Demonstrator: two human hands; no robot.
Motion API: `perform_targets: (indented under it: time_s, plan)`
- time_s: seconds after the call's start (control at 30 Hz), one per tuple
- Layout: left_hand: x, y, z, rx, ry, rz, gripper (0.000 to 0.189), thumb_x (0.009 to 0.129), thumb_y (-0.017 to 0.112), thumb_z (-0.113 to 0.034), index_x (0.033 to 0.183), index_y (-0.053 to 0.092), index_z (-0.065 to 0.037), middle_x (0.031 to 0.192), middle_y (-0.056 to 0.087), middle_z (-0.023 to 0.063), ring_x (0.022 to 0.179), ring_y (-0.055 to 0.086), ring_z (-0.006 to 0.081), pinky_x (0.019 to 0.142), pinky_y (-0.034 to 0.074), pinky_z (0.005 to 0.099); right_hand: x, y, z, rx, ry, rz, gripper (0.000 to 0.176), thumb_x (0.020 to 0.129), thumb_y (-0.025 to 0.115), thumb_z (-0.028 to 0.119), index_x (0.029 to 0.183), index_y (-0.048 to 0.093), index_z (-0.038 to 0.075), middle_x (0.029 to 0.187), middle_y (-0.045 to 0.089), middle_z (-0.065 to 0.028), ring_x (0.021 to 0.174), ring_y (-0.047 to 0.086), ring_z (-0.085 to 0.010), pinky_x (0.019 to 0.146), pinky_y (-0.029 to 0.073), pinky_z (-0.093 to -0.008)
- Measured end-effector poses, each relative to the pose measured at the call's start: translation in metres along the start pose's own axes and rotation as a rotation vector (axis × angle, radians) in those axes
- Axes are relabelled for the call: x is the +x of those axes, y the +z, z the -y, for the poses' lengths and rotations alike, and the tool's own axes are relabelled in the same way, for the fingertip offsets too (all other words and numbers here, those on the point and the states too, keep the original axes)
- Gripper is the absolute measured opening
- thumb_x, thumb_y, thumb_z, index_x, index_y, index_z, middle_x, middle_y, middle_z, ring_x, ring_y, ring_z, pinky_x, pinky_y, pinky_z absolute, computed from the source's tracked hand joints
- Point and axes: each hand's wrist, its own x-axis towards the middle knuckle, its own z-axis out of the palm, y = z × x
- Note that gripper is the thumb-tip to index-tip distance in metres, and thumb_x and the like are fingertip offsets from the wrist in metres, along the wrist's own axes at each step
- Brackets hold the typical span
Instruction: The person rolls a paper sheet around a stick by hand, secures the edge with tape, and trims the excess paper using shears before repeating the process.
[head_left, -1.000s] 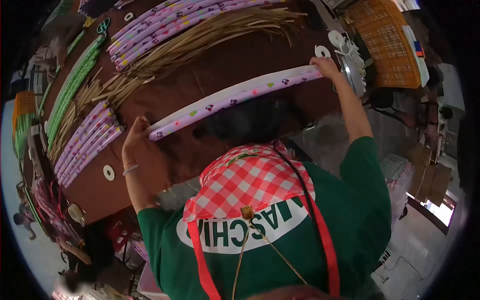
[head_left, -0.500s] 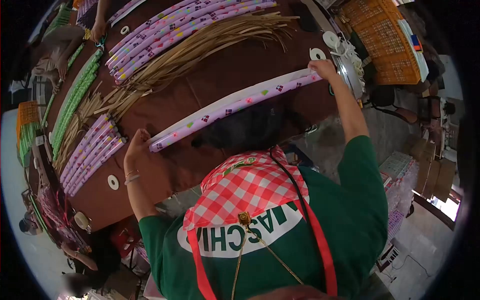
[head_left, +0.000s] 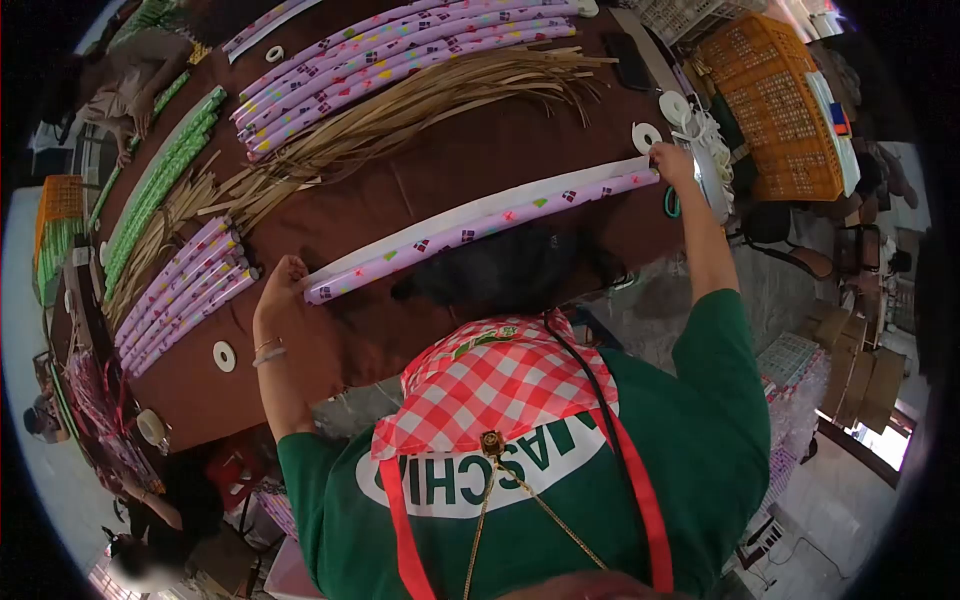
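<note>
A long purple patterned paper tube (head_left: 480,232) lies across the brown tabletop in front of me, a strip of its white underside (head_left: 440,215) showing along the far edge. My left hand (head_left: 282,287) pinches the sheet at the tube's left end, fingers bent. At the right end my right hand (head_left: 673,165) closes on the other end of the tube. Just beyond that hand sits a white tape roll (head_left: 646,137), and beside its wrist lies a pair of scissors with a teal handle (head_left: 671,204).
Finished-looking purple tubes (head_left: 390,70) lie at the back, shorter ones (head_left: 185,300) at the left. Thin brown strips (head_left: 400,115) spread between them. Green tubes (head_left: 165,175) lie near another person's hand (head_left: 124,155). An orange crate (head_left: 770,110) stands right; another tape roll (head_left: 224,356) is front left.
The view has shifted slightly, so the far tubes and right-hand tape roll appear lower and further right. Both hands keep their hold on the tube's ends.
</note>
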Motion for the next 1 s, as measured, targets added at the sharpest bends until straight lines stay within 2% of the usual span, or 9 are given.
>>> perform_targets:
  time_s: [0.17,0.23,0.3,0.4,0.47,0.53,0.77,0.87,1.0]
  plan:
    - [-0.01,0.007,-0.02,-0.185,-0.099,-0.048,0.029,0.077,0.061,0.0,0.102,0.046,-0.003,0.085,0.053,0.0018,0.08,0.051,0.0105,0.073,0.043,0.024,-0.014,-0.006,0.012,0.23,0.093,-0.256,0.015,0.079,0.051,0.017,0.092,0.059,0.014,0.088,0.062,-0.0102,0.084,0.058,-0.0321,0.071,0.045,-0.0431]
    - [-0.014,0.009,-0.022,-0.2,-0.132,-0.112,0.032,0.077,0.063,-0.002,0.104,0.047,-0.003,0.087,0.055,0.0027,0.083,0.053,0.0118,0.075,0.043,0.0248,-0.018,-0.005,0.027,0.292,-0.118,-0.373,0.015,0.083,0.05,0.017,0.094,0.058,0.01,0.091,0.06,-0.0125,0.084,0.057,-0.0337,0.071,0.045,-0.0418]
    - [-0.012,0.006,-0.001,-0.241,-0.045,-0.13,0.031,0.077,0.064,-0.003,0.104,0.049,-0.002,0.088,0.056,0.0041,0.085,0.054,0.0135,0.076,0.044,0.0256,-0.028,-0.014,0.065,0.444,-0.223,-0.338,0.018,0.085,0.05,0.018,0.096,0.056,0.005,0.09,0.06,-0.0129,0.083,0.057,-0.0329,0.071,0.045,-0.0399]
    - [-0.017,0.011,0.005,-0.166,-0.015,-0.237,0.032,0.076,0.064,-0.004,0.105,0.05,-0.002,0.09,0.059,0.0072,0.086,0.057,0.0156,0.076,0.046,0.0273,-0.044,-0.038,0.146,0.608,-0.313,-0.096,0.021,0.086,0.051,0.02,0.098,0.057,0.003,0.087,0.06,-0.011,0.08,0.058,-0.027,0.07,0.045,-0.0348]
    - [-0.019,0.019,0.002,-0.318,0.024,-0.286,0.032,0.076,0.064,-0.004,0.104,0.049,0.0,0.092,0.061,0.0099,0.088,0.058,0.0166,0.076,0.046,0.0285,-0.061,-0.064,0.213,0.676,-0.356,0.076,0.019,0.086,0.053,0.017,0.094,0.059,0.001,0.086,0.06,-0.011,0.077,0.058,-0.023,0.068,0.045,-0.0312]
    - [-0.022,0.023,-0.002,-0.248,0.0,-0.362,0.033,0.075,0.064,-0.003,0.104,0.049,0.002,0.092,0.062,0.0112,0.086,0.059,0.0166,0.075,0.047,0.0284,-0.072,-0.069,0.276,0.744,-0.558,0.075,0.016,0.085,0.053,0.015,0.091,0.059,0.001,0.084,0.06,-0.0109,0.076,0.058,-0.0216,0.067,0.045,-0.0305]
    - [-0.018,0.039,0.014,-0.266,0.013,-0.561,0.032,0.07,0.067,-0.004,0.099,0.054,0.001,0.083,0.065,0.0078,0.079,0.061,0.0121,0.072,0.048,0.025,-0.099,-0.069,0.478,0.71,-1.126,0.182,0.011,0.082,0.054,0.014,0.087,0.057,0.005,0.086,0.057,-0.01,0.078,0.056,-0.0306,0.067,0.045,-0.0377]
    - [-0.028,0.046,-0.005,-0.188,-0.007,-0.672,0.035,0.069,0.069,-0.006,0.099,0.055,0.001,0.083,0.065,0.0083,0.079,0.061,0.0127,0.071,0.048,0.0255,-0.11,-0.052,0.536,0.718,-1.174,0.165,0.009,0.08,0.056,0.012,0.086,0.057,0.005,0.085,0.057,-0.0105,0.077,0.057,-0.0303,0.066,0.046,-0.0358]
    - [-0.033,0.044,-0.003,-0.226,-0.07,-0.64,0.033,0.075,0.063,-0.001,0.106,0.05,0.003,0.089,0.061,0.0095,0.087,0.06,0.016,0.073,0.048,0.0273,-0.11,-0.031,0.574,0.671,-1.106,0.148,0.01,0.079,0.057,0.013,0.087,0.057,0.006,0.087,0.057,-0.0094,0.078,0.057,-0.0296,0.066,0.046,-0.0363]
